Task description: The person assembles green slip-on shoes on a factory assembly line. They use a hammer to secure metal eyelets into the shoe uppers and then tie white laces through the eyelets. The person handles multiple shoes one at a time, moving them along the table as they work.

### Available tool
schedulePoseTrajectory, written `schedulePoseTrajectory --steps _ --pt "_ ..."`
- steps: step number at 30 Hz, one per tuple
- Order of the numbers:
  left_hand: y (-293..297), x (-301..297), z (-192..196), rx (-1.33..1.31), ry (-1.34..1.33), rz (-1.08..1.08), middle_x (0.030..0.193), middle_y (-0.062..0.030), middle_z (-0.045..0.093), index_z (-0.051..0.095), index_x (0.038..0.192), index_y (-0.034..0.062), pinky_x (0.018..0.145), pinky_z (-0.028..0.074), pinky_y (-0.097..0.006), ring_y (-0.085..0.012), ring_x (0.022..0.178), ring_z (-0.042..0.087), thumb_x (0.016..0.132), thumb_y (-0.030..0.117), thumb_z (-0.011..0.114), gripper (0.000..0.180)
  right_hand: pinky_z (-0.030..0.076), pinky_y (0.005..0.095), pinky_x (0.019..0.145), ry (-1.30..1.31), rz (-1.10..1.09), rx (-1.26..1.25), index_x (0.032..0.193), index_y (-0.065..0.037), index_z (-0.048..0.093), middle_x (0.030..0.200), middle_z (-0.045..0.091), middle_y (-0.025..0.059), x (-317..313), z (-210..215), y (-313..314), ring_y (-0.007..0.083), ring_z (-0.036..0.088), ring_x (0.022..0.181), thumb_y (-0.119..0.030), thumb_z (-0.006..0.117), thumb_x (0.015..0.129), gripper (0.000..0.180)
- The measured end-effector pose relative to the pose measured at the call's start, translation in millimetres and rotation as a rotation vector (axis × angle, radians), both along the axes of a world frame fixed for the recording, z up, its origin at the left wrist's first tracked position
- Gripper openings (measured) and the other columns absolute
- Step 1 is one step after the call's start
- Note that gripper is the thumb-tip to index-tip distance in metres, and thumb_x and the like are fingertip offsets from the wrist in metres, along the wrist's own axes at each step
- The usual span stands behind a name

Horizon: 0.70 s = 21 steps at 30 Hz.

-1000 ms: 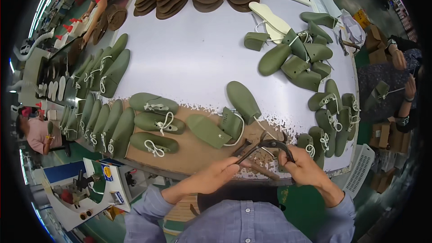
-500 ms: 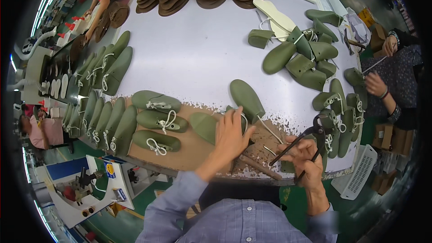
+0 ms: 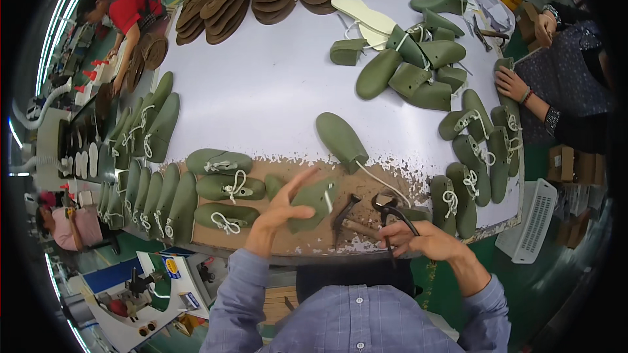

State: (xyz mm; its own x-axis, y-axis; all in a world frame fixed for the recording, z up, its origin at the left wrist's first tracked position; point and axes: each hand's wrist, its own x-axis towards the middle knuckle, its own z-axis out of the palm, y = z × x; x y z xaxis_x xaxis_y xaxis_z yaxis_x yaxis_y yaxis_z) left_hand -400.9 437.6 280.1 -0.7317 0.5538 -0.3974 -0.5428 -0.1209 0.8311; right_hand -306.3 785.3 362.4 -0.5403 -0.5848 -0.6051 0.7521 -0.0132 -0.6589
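White worktable point(image 3: 261, 85) is worn brown near the person. Left hand point(image 3: 282, 206) has come off the green shoe last point(image 3: 313, 204), fingers spread and empty. Right hand point(image 3: 418, 240) grips black pincers point(image 3: 391, 212).

pincers point(image 3: 391, 212) handles hidden in right hand point(image 3: 418, 240)

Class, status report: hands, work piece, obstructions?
Left hand open over green shoe last. Right hand grips black pincers. Wooden-handled hammer between.

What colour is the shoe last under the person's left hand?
Olive green, with a white cord on it: the shoe last under the left hand, clearest in the head view.
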Motion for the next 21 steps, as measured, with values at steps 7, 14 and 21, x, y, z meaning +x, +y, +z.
schedulePoseTrajectory --steps 7,14,21 --pt "-47 42 -36 0.443 -0.262 0.168 0.142 -0.0231 0.055 0.052 0.141 0.0022 0.107 0.05 -0.054 -0.0397 0.126 0.059 0.073 0.038 0.087 0.084 0.055 0.0425 0.1 -0.255 0.22 -0.245 0.137 0.011 0.055 0.143 0.055 0.0246 -39 -1 -23 0.0347 0.057 0.134 0.003 0.045 0.074 0.064" --pt "-68 70 -102 0.759 -0.393 0.519 0.14 -0.0147 0.058 0.054 0.141 0.0125 0.099 0.042 -0.079 -0.0453 0.128 0.056 0.09 0.059 0.063 0.07 0.056 0.0399 0.098 -0.291 0.366 -0.232 0.137 0.01 0.055 0.14 0.058 0.0213 -53 -3 -47 0.0303 0.059 0.131 0.003 0.045 0.078 0.06" --pt "-43 62 -69 1.088 -0.544 0.552 0.139 -0.022 0.056 0.053 0.141 0.0102 0.097 0.048 -0.073 -0.0463 0.123 0.059 0.092 0.063 0.057 0.072 0.056 0.0426 0.098 -0.364 0.321 -0.29 0.135 0.011 0.057 0.141 0.057 0.0259 -57 -10 -56 0.0338 0.059 0.13 0.005 0.046 0.077 0.06"
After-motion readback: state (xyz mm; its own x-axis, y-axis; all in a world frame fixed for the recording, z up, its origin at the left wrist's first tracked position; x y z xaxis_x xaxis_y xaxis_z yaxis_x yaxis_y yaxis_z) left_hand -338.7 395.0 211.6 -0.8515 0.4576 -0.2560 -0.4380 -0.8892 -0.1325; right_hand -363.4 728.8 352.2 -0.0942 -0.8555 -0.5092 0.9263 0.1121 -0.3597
